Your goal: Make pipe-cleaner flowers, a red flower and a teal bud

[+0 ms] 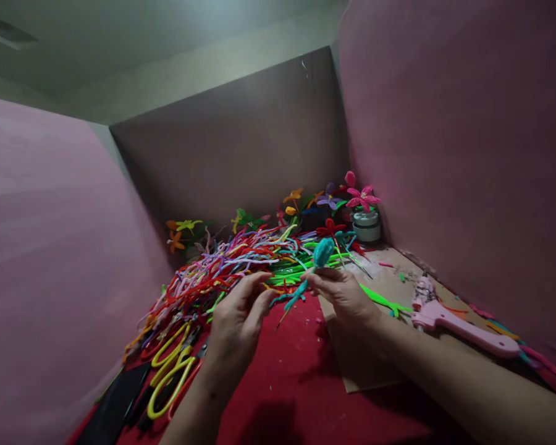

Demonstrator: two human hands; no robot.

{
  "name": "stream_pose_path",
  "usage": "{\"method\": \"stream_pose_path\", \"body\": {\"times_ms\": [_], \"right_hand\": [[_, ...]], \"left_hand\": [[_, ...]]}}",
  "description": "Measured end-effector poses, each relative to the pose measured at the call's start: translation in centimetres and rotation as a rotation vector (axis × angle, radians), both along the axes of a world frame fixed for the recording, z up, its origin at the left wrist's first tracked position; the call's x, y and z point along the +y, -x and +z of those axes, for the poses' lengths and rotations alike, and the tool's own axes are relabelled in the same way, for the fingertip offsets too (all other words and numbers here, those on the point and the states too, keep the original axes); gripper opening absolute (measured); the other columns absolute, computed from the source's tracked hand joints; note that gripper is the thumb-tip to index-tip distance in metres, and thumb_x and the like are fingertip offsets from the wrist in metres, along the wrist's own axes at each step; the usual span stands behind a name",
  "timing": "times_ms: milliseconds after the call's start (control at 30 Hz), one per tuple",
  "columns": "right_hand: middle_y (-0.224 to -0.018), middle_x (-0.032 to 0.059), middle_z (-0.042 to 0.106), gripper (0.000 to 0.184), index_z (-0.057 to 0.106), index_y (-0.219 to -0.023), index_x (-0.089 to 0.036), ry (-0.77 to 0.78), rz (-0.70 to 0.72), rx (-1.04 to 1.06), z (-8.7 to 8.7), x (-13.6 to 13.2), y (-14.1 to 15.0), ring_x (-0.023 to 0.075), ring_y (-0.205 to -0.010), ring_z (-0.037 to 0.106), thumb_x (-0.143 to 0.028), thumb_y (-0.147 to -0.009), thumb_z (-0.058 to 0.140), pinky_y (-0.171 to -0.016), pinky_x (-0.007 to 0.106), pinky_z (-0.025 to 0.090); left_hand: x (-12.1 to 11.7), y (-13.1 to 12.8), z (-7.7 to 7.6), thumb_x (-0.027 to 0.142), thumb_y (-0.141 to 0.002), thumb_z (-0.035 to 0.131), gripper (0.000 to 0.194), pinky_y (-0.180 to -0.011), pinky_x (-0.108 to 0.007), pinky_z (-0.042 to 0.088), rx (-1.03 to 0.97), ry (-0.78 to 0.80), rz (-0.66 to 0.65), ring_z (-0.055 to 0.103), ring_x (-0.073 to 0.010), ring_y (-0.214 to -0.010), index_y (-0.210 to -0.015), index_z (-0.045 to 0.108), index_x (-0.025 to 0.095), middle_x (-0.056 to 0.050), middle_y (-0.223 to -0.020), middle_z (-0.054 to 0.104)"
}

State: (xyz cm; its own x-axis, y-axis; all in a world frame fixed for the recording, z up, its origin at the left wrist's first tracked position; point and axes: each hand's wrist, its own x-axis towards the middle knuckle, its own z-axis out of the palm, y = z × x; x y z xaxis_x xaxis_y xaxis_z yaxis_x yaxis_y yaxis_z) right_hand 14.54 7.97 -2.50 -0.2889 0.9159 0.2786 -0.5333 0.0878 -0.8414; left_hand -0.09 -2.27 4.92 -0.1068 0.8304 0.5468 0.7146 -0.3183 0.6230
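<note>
My right hand [345, 293] pinches a teal pipe-cleaner flower bud [324, 252] just below its rounded head. The bud tilts up and to the right, and its teal-wrapped stem [297, 293] slants down to the left, ending in a thin bare tip. My left hand [241, 318] is beside the stem's lower end, thumb and forefinger curved with a gap between them. I see nothing held in it; its other fingers are mostly hidden. Behind both hands lies a heap of coloured pipe cleaners [241, 259], with bright green ones [287, 270] on its right side.
Yellow-handled scissors [169, 383] and a black flat object [113, 405] lie at left. At right, a pink glue gun [463, 330] rests on brown cardboard [361, 364]. Pipe-cleaner flowers [362, 199], one in a pale pot [366, 227], line the back. Pink panels [458, 154] enclose the sides.
</note>
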Motion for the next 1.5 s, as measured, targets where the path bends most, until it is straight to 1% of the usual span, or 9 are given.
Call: {"method": "stream_pose_path", "body": {"times_ms": [167,433,600,700,800,1000,1233,1400,1500], "right_hand": [[-0.064,-0.0003,0.061,0.019,0.07,-0.066,-0.016,0.08,0.086,0.028,-0.5,0.5,0.1,0.011,-0.061,0.051,-0.034,-0.064,0.074,-0.058,0.026,0.038],[-0.064,-0.0004,0.06,0.019,0.068,-0.063,-0.017,0.049,0.016,-0.007,-0.5,-0.2,0.1,0.013,-0.064,0.052,-0.035,-0.064,0.074,-0.065,0.028,0.04],[-0.061,-0.0013,0.058,0.022,0.066,-0.059,-0.017,0.003,-0.004,-0.038,-0.4,-0.6,0.2,0.0124,-0.063,0.05,-0.036,-0.066,0.073,-0.067,0.03,0.039],[-0.064,0.0,0.059,0.02,0.068,-0.064,-0.017,0.011,0.008,-0.066,-0.6,-0.7,0.2,0.0136,-0.066,0.051,-0.036,-0.067,0.072,-0.067,0.03,0.039],[-0.065,0.0,0.059,0.017,0.068,-0.067,-0.017,-0.01,0.04,-0.126,-0.4,-0.8,0.2,0.0133,-0.065,0.05,-0.034,-0.069,0.07,-0.065,0.029,0.038],[-0.066,-0.0008,0.06,0.014,0.067,-0.068,-0.016,-0.106,0.108,-0.203,-0.3,-0.7,0.0,0.0118,-0.064,0.047,-0.029,-0.074,0.064,-0.064,0.027,0.036],[-0.073,0.0017,0.065,0.019,0.071,-0.085,-0.018,0.097,0.226,-0.082,-0.9,-0.4,0.1,0.013,-0.066,0.053,-0.025,-0.068,0.07,-0.064,0.027,0.038],[-0.065,0.001,0.063,0.013,0.071,-0.077,-0.016,0.169,0.388,-0.004,-0.4,-0.6,-0.1,0.0117,-0.061,0.054,-0.017,-0.064,0.071,-0.061,0.025,0.039],[-0.064,0.0004,0.063,0.013,0.071,-0.077,-0.016,0.155,0.357,0.018,-0.4,-0.6,0.0,0.0115,-0.061,0.054,-0.015,-0.064,0.071,-0.062,0.026,0.04]], "left_hand": [[3.2,-1.2,-2.3,0.029,-0.079,0.058,0.021,-0.07,-0.028,0.047,0.052,0.153,-0.042,0.061,-0.016,-0.077,-0.096,0.06,0.016,-0.005,-0.085,0.066],[4.4,-2.6,-4.5,0.026,-0.084,0.052,0.014,-0.067,-0.027,0.045,0.24,0.069,-0.035,0.062,-0.0168,-0.074,-0.092,0.059,0.018,-0.006,-0.084,0.069],[4.8,-2.5,-5.6,0.023,-0.087,0.045,0.016,-0.063,-0.024,0.042,0.238,0.004,-0.057,0.059,-0.0141,-0.068,-0.088,0.06,0.018,-0.004,-0.077,0.066],[4.9,-2.4,-5.7,0.022,-0.085,0.045,0.018,-0.056,-0.022,0.038,0.069,0.051,-0.106,0.051,-0.0106,-0.056,-0.076,0.059,0.017,0.001,-0.063,0.057],[4.9,-2.0,-5.4,0.03,-0.083,0.05,0.024,-0.046,-0.02,0.033,-0.237,0.228,-0.194,0.041,-0.0075,-0.046,-0.063,0.054,0.017,0.004,-0.052,0.047],[4.9,-1.2,-5.0,0.035,-0.076,0.059,0.025,-0.035,-0.016,0.018,-0.761,0.519,-0.368,0.026,-0.0018,-0.033,-0.063,0.049,0.015,0.008,-0.046,0.043],[5.2,-0.4,-5.6,0.032,-0.075,0.063,0.023,-0.033,-0.013,0.018,-0.991,0.64,-0.552,0.026,-0.0007,-0.034,-0.069,0.05,0.014,0.006,-0.048,0.045],[5.2,0.0,-5.9,0.029,-0.077,0.062,0.017,-0.031,-0.013,0.016,-1.117,0.813,-0.765,0.014,-0.0005,-0.034,-0.076,0.054,0.014,0.009,-0.047,0.038],[5.1,-0.3,-5.8,0.032,-0.078,0.06,0.019,-0.031,-0.014,0.017,-1.083,0.808,-0.759,0.013,-0.0011,-0.034,-0.074,0.053,0.014,0.009,-0.047,0.035]]}}
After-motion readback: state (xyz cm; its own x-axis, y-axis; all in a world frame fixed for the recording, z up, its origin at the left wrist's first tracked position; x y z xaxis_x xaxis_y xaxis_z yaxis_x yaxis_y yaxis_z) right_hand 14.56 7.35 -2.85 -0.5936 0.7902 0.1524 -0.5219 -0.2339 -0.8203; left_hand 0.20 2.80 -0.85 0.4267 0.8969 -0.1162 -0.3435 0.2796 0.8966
